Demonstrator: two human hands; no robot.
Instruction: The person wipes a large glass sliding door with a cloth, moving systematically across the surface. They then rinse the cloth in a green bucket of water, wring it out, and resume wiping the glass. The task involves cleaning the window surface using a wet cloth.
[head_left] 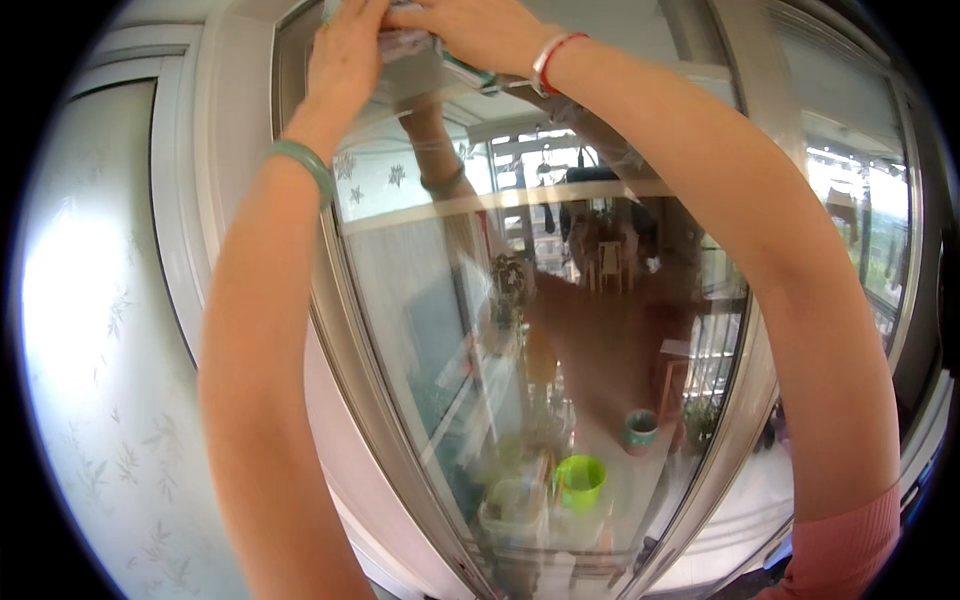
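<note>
Both my arms reach up to the top of a glass window pane [520,300]. My left hand [345,50], with a green bangle on the wrist, and my right hand [480,30], with red and white wrist bands, together press a pale cloth or sheet [425,50] with a teal edge against the upper glass. The cloth is mostly hidden under my fingers. The glass reflects my arms and body.
A grey metal window frame [345,330] runs down the left of the pane and another frame post [745,390] down the right. A frosted panel with a leaf pattern [90,350] stands at left. A green tub [580,480] and potted plants show through the glass.
</note>
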